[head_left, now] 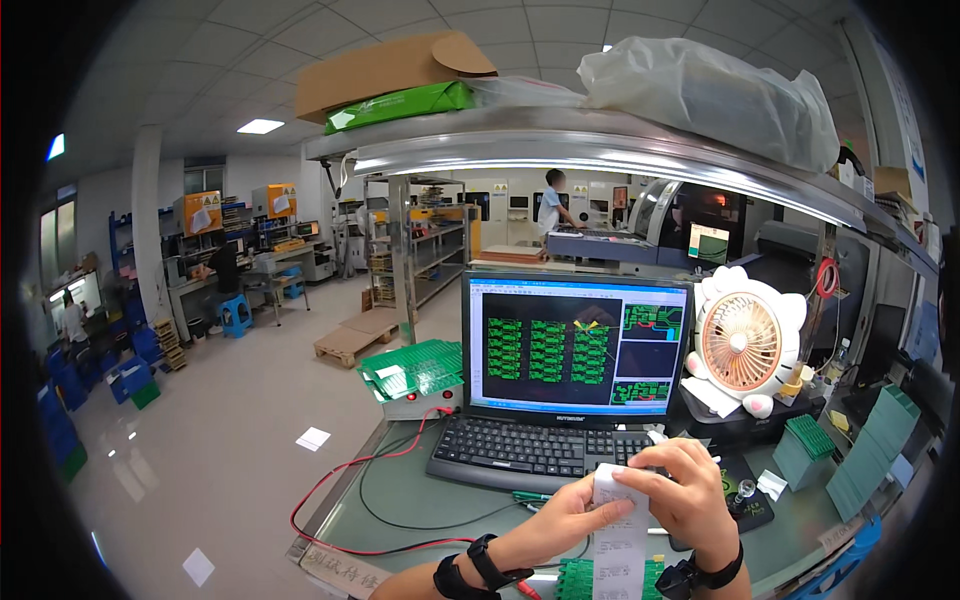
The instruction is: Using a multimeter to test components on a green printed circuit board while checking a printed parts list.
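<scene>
Both my hands hold a narrow white paper strip (pixel 620 545) that hangs down in front of me, printed with small text. My left hand (pixel 570 520) pinches its left edge; my right hand (pixel 688 495) curls over its top end. Each wrist wears a black band. Under the strip lie green circuit boards (pixel 572 580). Just beyond my hands is a black keyboard (pixel 520 450) and a monitor (pixel 575 345) showing green board layouts on black.
A small pink-and-white desk fan (pixel 748 342) stands right of the monitor. Stacks of green boards (pixel 415 368) lie on a box at the left and more green boards (pixel 870 445) at the right. Red and black cables (pixel 360 470) cross the desk. People work in the background.
</scene>
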`<state>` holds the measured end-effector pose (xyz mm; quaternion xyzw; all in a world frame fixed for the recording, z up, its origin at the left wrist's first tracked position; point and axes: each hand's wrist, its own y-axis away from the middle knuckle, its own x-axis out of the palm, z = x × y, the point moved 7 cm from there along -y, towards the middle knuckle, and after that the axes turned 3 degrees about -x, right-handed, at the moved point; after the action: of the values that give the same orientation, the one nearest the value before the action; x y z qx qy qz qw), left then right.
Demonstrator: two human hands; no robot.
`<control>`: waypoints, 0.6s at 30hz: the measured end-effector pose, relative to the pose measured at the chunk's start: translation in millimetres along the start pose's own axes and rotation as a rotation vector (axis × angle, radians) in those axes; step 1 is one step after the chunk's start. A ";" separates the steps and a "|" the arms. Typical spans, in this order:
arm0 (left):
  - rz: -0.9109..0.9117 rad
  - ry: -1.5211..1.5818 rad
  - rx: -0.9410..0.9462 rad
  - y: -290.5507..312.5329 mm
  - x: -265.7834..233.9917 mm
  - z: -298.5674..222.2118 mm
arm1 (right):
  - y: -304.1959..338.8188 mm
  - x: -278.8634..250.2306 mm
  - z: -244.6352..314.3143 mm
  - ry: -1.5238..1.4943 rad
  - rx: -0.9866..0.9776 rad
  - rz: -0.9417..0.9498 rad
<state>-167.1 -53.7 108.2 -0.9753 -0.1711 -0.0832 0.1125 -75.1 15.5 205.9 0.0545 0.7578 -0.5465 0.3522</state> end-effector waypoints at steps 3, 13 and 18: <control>0.044 -0.018 0.055 0.2 9.1 1.7 | 12.5 2.1 -13.5 -0.068 0.142 -0.037; 0.049 -0.042 0.014 1.8 8.5 -1.6 | 17.7 10.4 -25.3 -0.063 0.275 0.017; 0.011 0.003 -0.048 3.4 -1.1 -0.2 | 4.5 0.1 -16.1 -0.229 0.292 -0.201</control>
<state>-167.0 -57.2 107.5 -0.9785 -0.1636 -0.0882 0.0897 -80.7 31.2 204.8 -0.0334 0.6272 -0.6855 0.3682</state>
